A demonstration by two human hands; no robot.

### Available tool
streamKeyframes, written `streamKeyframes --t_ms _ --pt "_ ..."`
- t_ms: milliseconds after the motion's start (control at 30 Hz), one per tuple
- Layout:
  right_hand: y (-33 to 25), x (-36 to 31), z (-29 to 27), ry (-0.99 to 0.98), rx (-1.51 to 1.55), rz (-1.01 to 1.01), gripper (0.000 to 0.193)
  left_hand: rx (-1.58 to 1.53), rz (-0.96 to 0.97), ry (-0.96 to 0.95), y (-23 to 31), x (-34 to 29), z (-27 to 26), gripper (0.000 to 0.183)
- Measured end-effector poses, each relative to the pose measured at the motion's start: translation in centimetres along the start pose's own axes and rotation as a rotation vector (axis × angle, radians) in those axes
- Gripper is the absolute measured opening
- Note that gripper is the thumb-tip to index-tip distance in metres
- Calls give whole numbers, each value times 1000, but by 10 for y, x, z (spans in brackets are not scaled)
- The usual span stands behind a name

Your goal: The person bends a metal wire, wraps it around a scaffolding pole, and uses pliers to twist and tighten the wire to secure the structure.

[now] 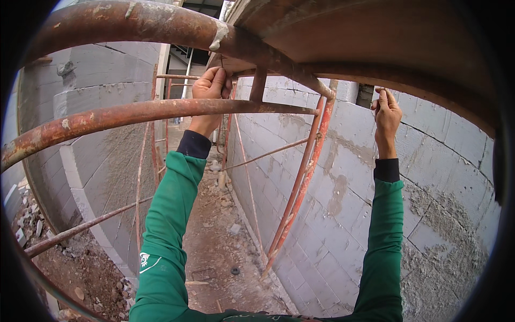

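Note:
Both my arms, in green sleeves with dark cuffs, reach up to the underside of a brown wooden board (386, 37). My left hand (209, 90) is closed in a pinch behind the rusty scaffold tubes (145, 110). A thin dark wire-like strand (221, 61) rises from its fingertips toward the board. Farther right, my right hand (387, 115) is raised at the board's lower edge, thumb and fingers pinched together. Something small and pale may be between them, too small to name.
A grey block wall (322, 225) with mortar smears runs along the right. Another block wall (102, 129) stands left. Red scaffold legs (300, 182) and thin diagonal braces (96, 222) cross the space. Below lies a dirt passage (214, 252), with rubble (40, 225) at the lower left.

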State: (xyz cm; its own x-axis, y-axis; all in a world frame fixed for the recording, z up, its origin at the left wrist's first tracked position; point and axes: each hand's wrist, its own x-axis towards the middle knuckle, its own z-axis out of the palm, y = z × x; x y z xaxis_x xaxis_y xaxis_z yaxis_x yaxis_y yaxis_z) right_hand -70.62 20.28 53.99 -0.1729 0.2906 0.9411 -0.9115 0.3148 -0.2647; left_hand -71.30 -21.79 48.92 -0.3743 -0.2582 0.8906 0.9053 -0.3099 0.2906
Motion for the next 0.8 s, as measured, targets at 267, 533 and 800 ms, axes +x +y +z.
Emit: streamKeyframes --t_ms 267,533,800 --pt "32 -53 64 92 233 -38 24 -229 42 -132 -46 2 30 24" --pt "50 -69 113 87 283 5 23 -206 33 -275 -73 -1 55 27" --pt "76 -63 129 54 -44 -167 18 -269 -58 -427 -105 1 70 28"
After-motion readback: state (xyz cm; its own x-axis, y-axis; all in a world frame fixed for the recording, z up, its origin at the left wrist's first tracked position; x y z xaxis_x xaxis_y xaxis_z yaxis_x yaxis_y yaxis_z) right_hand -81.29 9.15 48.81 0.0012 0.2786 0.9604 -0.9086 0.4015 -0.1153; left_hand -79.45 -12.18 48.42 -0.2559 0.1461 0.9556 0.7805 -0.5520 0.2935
